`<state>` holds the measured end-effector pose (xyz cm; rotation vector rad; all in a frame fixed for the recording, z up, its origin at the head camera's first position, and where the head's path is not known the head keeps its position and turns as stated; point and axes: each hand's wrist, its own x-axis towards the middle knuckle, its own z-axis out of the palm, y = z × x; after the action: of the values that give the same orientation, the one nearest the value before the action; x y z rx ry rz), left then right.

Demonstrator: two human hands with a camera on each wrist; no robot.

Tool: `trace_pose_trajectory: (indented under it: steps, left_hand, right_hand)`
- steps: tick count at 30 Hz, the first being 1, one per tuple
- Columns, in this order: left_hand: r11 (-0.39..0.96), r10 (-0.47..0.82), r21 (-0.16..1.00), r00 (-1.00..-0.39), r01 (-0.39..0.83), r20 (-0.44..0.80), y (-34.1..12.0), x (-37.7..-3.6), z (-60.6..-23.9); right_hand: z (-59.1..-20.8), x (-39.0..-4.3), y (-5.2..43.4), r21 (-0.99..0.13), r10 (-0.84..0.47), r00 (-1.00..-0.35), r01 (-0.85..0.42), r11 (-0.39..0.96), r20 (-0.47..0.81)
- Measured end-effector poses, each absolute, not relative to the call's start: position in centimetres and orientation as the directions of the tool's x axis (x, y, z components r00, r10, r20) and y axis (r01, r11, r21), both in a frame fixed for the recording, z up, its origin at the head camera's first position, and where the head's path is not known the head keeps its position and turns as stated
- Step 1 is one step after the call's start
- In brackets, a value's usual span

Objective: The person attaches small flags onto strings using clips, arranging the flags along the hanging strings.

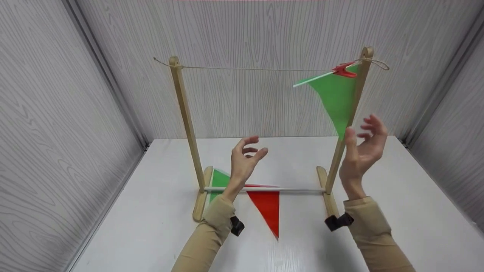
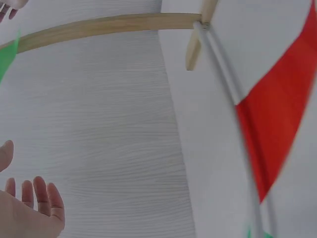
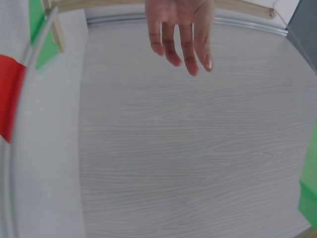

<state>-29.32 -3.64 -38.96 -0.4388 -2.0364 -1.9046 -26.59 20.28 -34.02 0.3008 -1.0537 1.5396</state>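
A white, glossy counter fills the lower field and carries faint reflections of soft, even light. Behind the counter stands a back wall of pale grey wood-grain panelling. Left of the counter, a side wall has the same panelling; right of it, a matching wall. Grey metal strips line the corners where the walls meet.

**Materials and finishes at the rack**

We note a pale, smooth wooden rack strung with rough twine. The red clip looks like glossy plastic. Green pennant and red pennant: thin, matt sheet. White tabletop faintly glossy; grey walls wood-grain textured.
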Motion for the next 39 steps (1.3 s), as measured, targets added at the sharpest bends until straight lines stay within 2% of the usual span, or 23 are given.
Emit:
trace_pose_trajectory:
  steps: [6,11,19,24,29,34,39]
  left_hand:
    - [0.175,0.013,0.916,-0.931,0.361,0.365,-5.3,-29.1,-44.2]
    - [0.307,0.082,0.889,-0.94,0.34,0.332,-6.4,-28.9,-47.2]
    - [0.477,0.189,0.819,-0.947,0.319,0.259,-7.2,-28.3,-49.5]
    - [0.521,0.222,0.806,-0.957,0.28,0.189,-7.3,-27.8,-50.0]
    - [0.552,0.237,0.791,-0.959,0.263,0.153,-7.1,-27.5,-50.3]
    - [0.581,0.237,0.781,-0.966,0.229,0.107,-7.1,-27.1,-50.6]
    - [0.622,0.273,0.736,-0.955,0.268,0.117,-7.2,-26.9,-50.9]
  right_hand:
    - [-40.6,-26.5,18.6,-0.524,0.571,-0.45,-0.851,-0.04,0.687]
    - [-44.6,-26.4,17.3,-0.638,0.443,-0.565,-0.77,0.022,0.697]
    - [-48.5,-26.5,16.8,-0.757,0.374,-0.693,-0.652,0.036,0.616]
    - [-50.0,-26.4,16.9,-0.864,0.305,-0.818,-0.503,0.033,0.488]
    - [-51.2,-26.4,16.8,-0.946,0.205,-0.924,-0.305,0.11,0.322]
    - [-52.1,-26.3,16.6,-0.976,0.034,-0.988,-0.14,0.169,0.148]
    - [-52.7,-26.1,16.5,-0.973,-0.083,-0.992,-0.114,0.2,0.099]
